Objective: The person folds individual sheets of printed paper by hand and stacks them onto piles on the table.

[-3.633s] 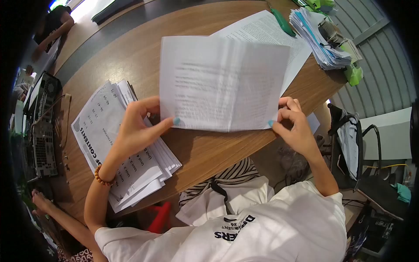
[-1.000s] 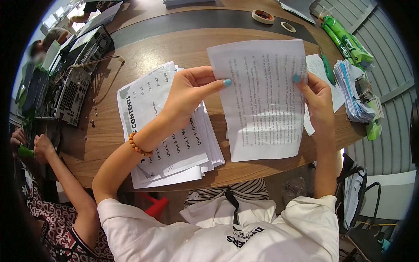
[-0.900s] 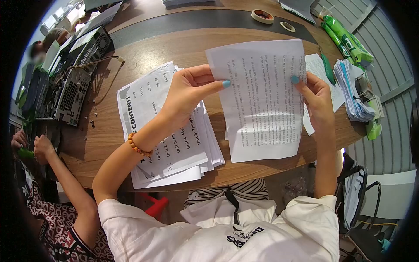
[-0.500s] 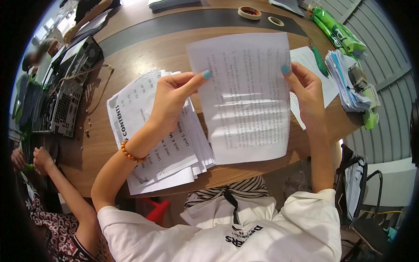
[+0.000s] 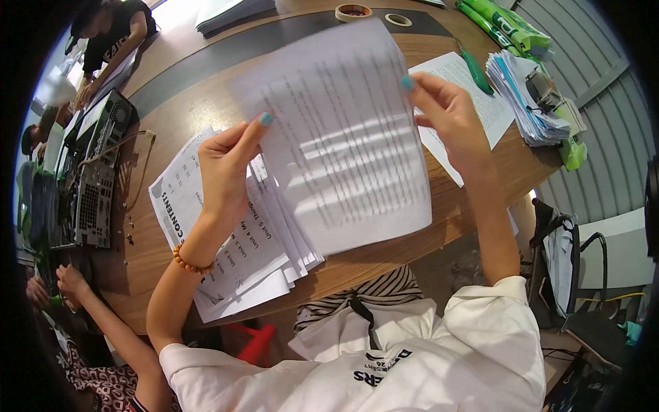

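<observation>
A printed sheet of paper [image 5: 350, 158] is held up over the desk, tilted and slightly curled, its text running up the page. My left hand [image 5: 230, 161] pinches its left edge between thumb and fingers. On the opposite edge, near the top, my right hand [image 5: 449, 123] grips it the same way. Under my left hand and forearm lies an uneven stack of papers [image 5: 240, 271], with "CONTENTS" printed on the top page. Another printed sheet [image 5: 499, 106] lies flat on the desk beyond my right hand, with a green-handled tool [image 5: 475, 71] on it.
Two tape rolls [image 5: 353, 12] lie at the back of the wooden desk [image 5: 185, 96]. An opened computer case [image 5: 96, 196] stands left, near a co-worker's hand [image 5: 71, 283]. Clipped papers [image 5: 525, 103] and green packages [image 5: 511, 27] sit at right. Another person leans over the far left.
Both hands and the sheet have shifted left in view, and the sheet has tilted, its top leaning left. Its upper left part is now blurred. The whole scene has also shifted as the head moved.
</observation>
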